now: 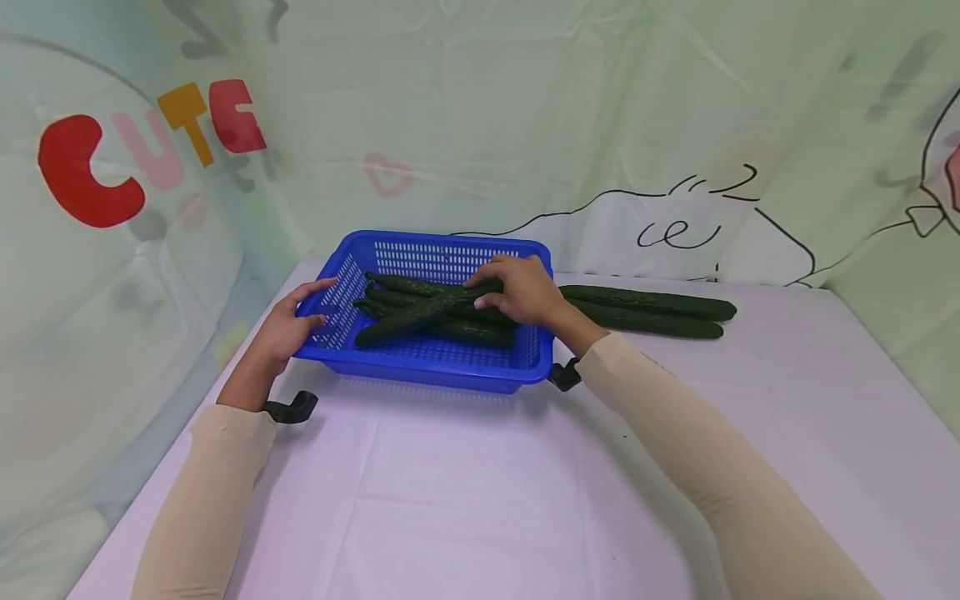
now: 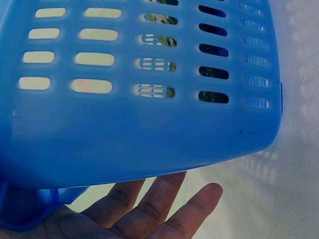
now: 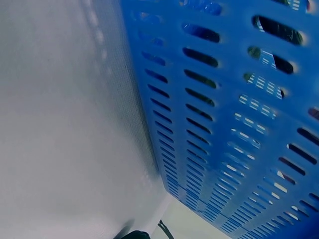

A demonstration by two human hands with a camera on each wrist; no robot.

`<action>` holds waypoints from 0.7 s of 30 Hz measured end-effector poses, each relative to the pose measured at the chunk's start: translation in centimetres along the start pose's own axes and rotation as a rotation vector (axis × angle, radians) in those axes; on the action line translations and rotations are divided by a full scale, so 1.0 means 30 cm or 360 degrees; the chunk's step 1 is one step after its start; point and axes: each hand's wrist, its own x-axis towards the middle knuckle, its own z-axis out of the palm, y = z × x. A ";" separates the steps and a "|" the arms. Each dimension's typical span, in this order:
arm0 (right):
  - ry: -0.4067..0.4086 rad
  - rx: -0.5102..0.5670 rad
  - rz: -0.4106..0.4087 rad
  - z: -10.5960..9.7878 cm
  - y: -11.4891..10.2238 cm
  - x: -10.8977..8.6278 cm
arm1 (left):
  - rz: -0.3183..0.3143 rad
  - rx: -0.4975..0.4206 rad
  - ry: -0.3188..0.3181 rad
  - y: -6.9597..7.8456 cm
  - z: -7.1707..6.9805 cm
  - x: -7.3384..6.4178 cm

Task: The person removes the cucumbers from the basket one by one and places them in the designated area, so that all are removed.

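A blue plastic basket (image 1: pixel 420 372) with slotted walls stands on the table and holds several long dark green cucumbers. My left hand (image 1: pixel 288 327) grips its left rim, thumb over the edge. The left wrist view has some fingers (image 2: pixel 154 204) of that hand outside the end wall. Over the right part of the basket, my right hand (image 1: pixel 523 290) holds one end of a cucumber (image 1: pixel 408 318), which lies slantwise across the others. In the right wrist view the basket's slotted side (image 3: pixel 199 129) fills much of the picture and hides the right hand.
Two more cucumbers (image 1: pixel 652 312) lie side by side on the pale table (image 1: pixel 465 492), right of the basket. Behind the table hangs a light printed curtain (image 1: pixel 480 117), which also runs along the left side. A black strap piece (image 1: pixel 294 408) sticks out at the left wrist.
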 end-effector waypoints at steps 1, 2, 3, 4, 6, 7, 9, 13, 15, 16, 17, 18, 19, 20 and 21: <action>0.0018 -0.0005 -0.0009 0.001 0.001 0.000 | 0.0000 0.0001 0.0001 0.000 0.000 0.000; 0.0035 -0.0010 -0.0021 0.001 0.002 0.000 | 0.0001 0.0002 0.0002 0.000 0.000 0.000; 0.0051 -0.0010 -0.0033 0.002 0.003 -0.001 | 0.0004 0.0003 0.0004 0.000 0.000 0.000; 0.0066 -0.0011 -0.0046 0.003 0.004 -0.002 | 0.0005 0.0004 0.0004 -0.001 -0.001 0.001; 0.0087 -0.0013 -0.0055 0.003 0.003 -0.004 | 0.0009 0.0005 0.0004 -0.002 -0.001 0.001; 0.0092 -0.0010 -0.0054 0.003 0.002 -0.005 | 0.0009 0.0002 0.0004 -0.002 -0.001 0.001; 0.0087 -0.0006 -0.0042 0.003 -0.002 -0.008 | 0.0011 0.0001 0.0004 -0.001 -0.001 0.001; 0.0074 -0.0006 -0.0017 0.001 -0.005 -0.009 | 0.0014 0.0003 0.0006 -0.001 0.000 0.000; 0.0072 -0.0001 -0.0013 0.001 -0.003 -0.008 | 0.0015 0.0007 0.0009 0.000 0.001 -0.001; 0.0071 0.0001 -0.0013 0.001 -0.001 -0.008 | 0.0015 0.0008 0.0010 -0.001 0.001 0.000; 0.0073 -0.0003 -0.0012 0.001 0.001 -0.007 | 0.0014 0.0010 0.0011 0.001 0.002 -0.001; 0.0078 -0.0009 -0.0011 0.002 0.003 -0.007 | 0.0017 0.0009 0.0011 0.002 0.002 -0.002; 0.0086 -0.0015 -0.0010 0.001 0.005 -0.007 | 0.0020 0.0008 0.0010 0.003 0.002 -0.003; 0.0094 -0.0024 -0.0007 0.001 0.006 -0.007 | 0.0019 0.0009 0.0012 0.004 0.002 -0.003; 0.0104 -0.0034 -0.0006 0.001 0.008 -0.007 | 0.0021 0.0008 0.0011 0.006 0.003 -0.004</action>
